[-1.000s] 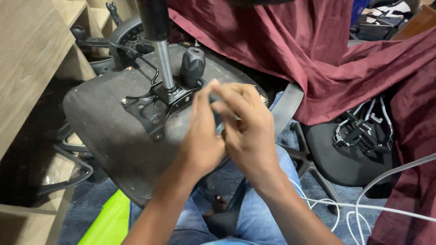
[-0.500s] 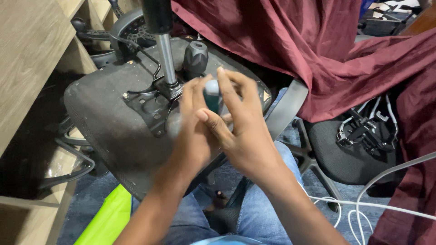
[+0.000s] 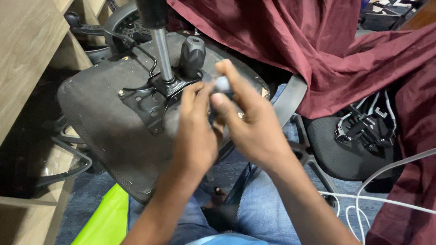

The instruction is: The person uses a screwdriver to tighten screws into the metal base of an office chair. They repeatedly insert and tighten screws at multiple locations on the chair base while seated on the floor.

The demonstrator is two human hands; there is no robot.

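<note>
An upturned office chair seat (image 3: pixel 104 131) lies across the person's lap, its black underside facing up. A black metal mounting plate (image 3: pixel 147 97) is fixed to it, and a chrome gas-lift column (image 3: pixel 161 54) rises from the plate toward the top of the view. Just right of the column stands a black adjustment knob (image 3: pixel 192 54).

Both hands meet directly above the right edge of the seat, just below that knob. The right hand (image 3: pixel 252 124) pinches a small grey-blue object (image 3: pixel 221 84) between thumb and forefinger; it is blurred and too small to identify more closely. The left hand (image 3: pixel 196 131) has its fingers curled up against the same small object, touching or nearly touching it; I cannot tell whether it actually grips it.

A maroon cloth (image 3: pixel 318 50) is draped behind and to the right. Below it lies a second black seat (image 3: pixel 345 154) with a mechanism on it, and white cables (image 3: pixel 363 199) run along the floor. A wooden shelf unit (image 3: pixel 27 54) stands at left, and a lime-green sheet (image 3: pixel 102 222) lies at lower left.
</note>
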